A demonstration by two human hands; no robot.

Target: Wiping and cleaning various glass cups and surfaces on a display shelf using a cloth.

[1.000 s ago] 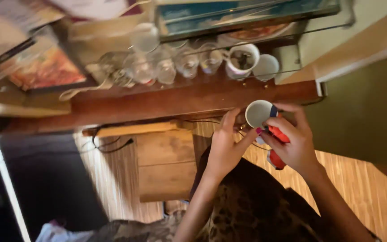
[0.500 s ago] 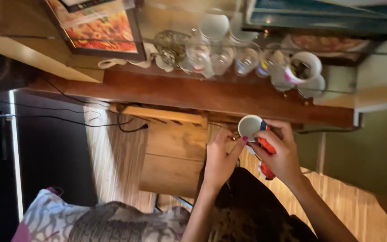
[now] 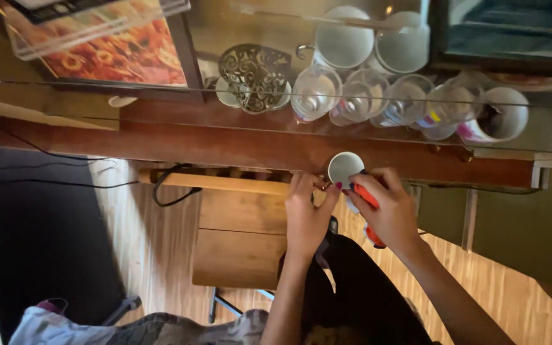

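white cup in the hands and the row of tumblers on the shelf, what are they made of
White cup: looks like glazed ceramic, opaque with a smooth, thick rim, though plastic can't be ruled out. Tumblers: clear glass or clear plastic, see-through with bright glints. Shelf: reddish-brown varnished wood.

Both forearms reach up from the bottom edge, bare to the elbow. The left hand point(image 3: 306, 214) is raised, fingers curled inward, thumb and fingertips pinched toward its partner. The right hand point(image 3: 388, 211) meets it, fingers wrapped closed, wrist angled down to the right.
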